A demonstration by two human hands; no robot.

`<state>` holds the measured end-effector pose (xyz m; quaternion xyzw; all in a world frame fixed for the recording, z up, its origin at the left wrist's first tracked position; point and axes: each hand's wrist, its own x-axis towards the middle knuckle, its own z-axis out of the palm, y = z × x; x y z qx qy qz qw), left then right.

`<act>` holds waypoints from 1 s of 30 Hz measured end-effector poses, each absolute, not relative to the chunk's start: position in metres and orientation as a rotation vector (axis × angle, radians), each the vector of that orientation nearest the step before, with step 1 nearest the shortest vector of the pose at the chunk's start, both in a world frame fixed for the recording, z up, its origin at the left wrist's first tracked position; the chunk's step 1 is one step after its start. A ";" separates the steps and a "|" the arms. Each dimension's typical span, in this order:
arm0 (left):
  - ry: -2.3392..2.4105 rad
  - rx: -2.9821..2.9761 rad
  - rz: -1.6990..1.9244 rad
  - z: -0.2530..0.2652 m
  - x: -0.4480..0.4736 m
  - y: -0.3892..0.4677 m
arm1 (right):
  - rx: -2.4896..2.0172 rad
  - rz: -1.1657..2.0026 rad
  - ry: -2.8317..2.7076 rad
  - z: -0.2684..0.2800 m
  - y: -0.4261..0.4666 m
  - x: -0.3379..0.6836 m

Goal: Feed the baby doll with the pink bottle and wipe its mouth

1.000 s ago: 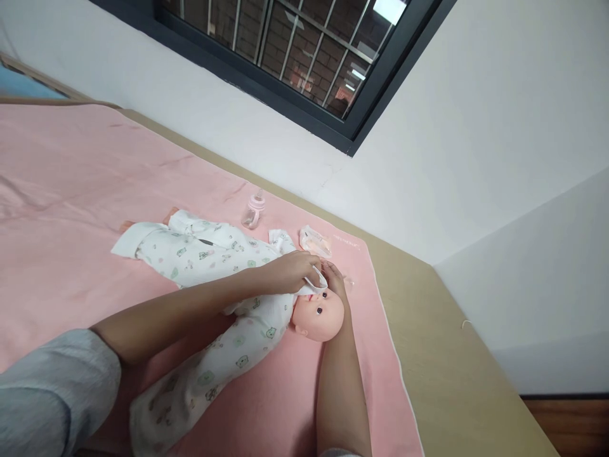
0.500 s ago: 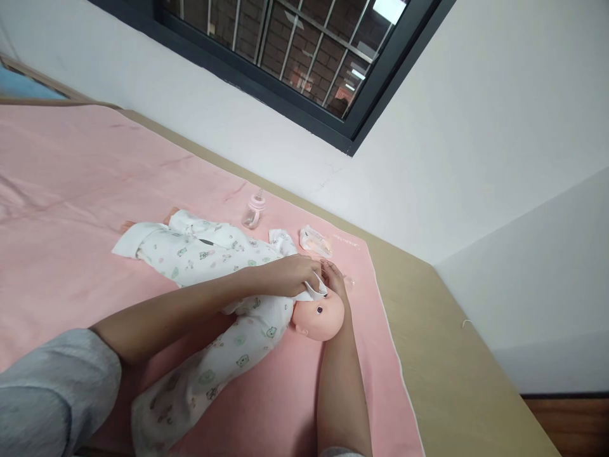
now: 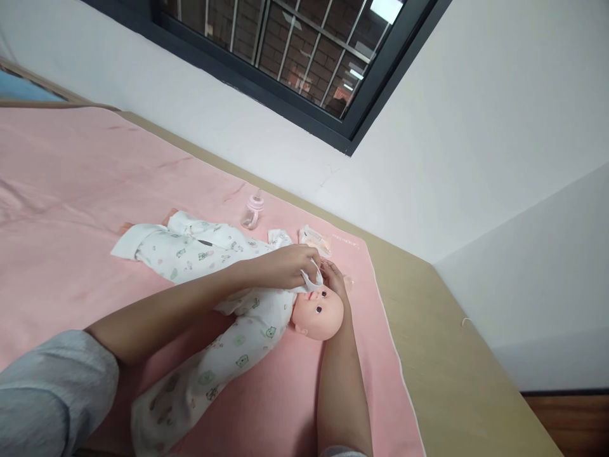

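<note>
A baby doll (image 3: 320, 312) lies face up on a pink sheet, its bald head to the right. It wears white clothes with small green and grey prints (image 3: 223, 254). My left hand (image 3: 290, 266) reaches over the doll's chest, fingers closed on the white neckline edge (image 3: 313, 279) and lifting it by the face. Beyond the head, my right hand (image 3: 334, 278) has its fingers bent together close to the neckline; what they hold is hidden. My right forearm runs along the crown of the head. One sleeve (image 3: 176, 393) stretches toward me.
A pink-topped baby bottle (image 3: 252, 211) stands behind the doll. A clear plastic packet (image 3: 314, 240) lies near my hands, with a small clear item (image 3: 349, 281) right of them. The pink sheet (image 3: 61, 190) covers a beige surface (image 3: 428, 330) beside a white wall and a dark-framed window (image 3: 352, 136).
My left hand has shifted slightly up and toward the doll's chest, drawing the neckline off the face, so the mouth and both eyes now show. My right hand is nearly still.
</note>
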<state>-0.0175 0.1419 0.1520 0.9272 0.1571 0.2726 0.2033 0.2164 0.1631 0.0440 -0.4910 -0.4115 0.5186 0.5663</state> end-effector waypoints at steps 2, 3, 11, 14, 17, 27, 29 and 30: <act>0.518 2.545 0.828 0.154 -0.024 0.145 | -1.141 1.231 -0.979 0.043 0.165 0.221; 0.560 2.530 0.854 0.154 -0.027 0.147 | -1.144 1.235 -0.985 0.042 0.167 0.224; 0.786 2.515 0.910 0.164 -0.047 0.159 | -1.269 0.977 -1.131 0.093 0.163 0.235; 0.779 2.482 0.944 0.169 -0.052 0.157 | -1.167 0.805 -1.348 0.137 0.143 0.213; 0.754 2.496 0.958 0.172 -0.053 0.154 | -1.042 0.719 -1.583 0.170 0.118 0.181; 0.734 2.525 0.977 0.171 -0.057 0.154 | -1.233 0.490 -1.928 0.178 0.096 0.138; 0.772 2.534 0.976 0.172 -0.058 0.156 | -1.257 0.505 -1.913 0.178 0.098 0.139; 0.799 2.542 0.979 0.172 -0.060 0.157 | -1.264 0.520 -1.899 0.178 0.098 0.140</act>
